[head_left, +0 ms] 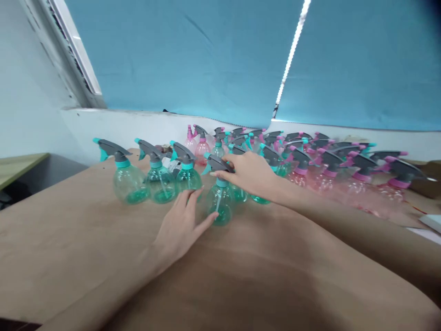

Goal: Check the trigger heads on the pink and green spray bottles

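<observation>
A clear green spray bottle (pixel 220 209) with a grey and turquoise trigger head stands upright in front of me. My right hand (pixel 253 172) is closed around its head, thumb and fingers at the grey top. Beside the bottle's lower left, my left hand (pixel 177 225) has its fingers stretched and thumb apart, the thumb tip at the round body; whether it presses there I cannot tell. To the left stand three more green spray bottles: one at the far left (pixel 131 184), a middle one (pixel 161 181) and a nearer one (pixel 188 174), partly behind my left fingertips.
Several pink spray bottles (pixel 360 179) and further green ones crowd the back and right of the wooden table (pixel 69 239). My right forearm passes in front of some. A blue blind (pixel 179 59) hangs behind, and a white item (pixel 432 223) lies at the right edge.
</observation>
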{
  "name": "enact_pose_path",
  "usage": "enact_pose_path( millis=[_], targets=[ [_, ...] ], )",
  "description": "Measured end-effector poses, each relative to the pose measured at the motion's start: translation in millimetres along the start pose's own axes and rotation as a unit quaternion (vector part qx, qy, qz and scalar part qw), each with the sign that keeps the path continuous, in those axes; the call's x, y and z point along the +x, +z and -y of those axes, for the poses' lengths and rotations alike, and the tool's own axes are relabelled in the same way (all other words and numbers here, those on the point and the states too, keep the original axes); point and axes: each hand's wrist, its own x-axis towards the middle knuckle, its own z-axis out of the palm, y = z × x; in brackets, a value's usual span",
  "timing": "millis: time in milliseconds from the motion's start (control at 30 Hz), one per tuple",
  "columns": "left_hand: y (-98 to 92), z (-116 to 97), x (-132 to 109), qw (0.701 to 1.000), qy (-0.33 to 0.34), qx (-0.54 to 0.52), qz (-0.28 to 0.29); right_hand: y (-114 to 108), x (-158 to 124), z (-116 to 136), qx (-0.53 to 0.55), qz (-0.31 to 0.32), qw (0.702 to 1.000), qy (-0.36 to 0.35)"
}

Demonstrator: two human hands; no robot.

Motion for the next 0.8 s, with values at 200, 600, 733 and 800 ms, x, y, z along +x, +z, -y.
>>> enact_pose_path(
  millis=[200, 600, 733, 800],
  targets=[
    [20.5, -39, 0, 0.970, -0.063, -0.201, 0.120, -24, -44, -16, 0.015, -0.002, 1.000, -0.011],
    [58.5, -127, 15, 0.936, 0.014, -0.308, 0.167, -25, -134, -111, 0.327, -0.028, 0.945, -0.006],
    [78.0, -155, 25, 0.926, 0.050, -0.333, 0.172, -12, -158, -132, 0.409, -0.044, 0.911, 0.039],
    [86.6, -167, 30, 0.929, 0.061, -0.322, 0.172, -7, -166, -137, 0.445, -0.055, 0.892, 0.061]
  ],
)
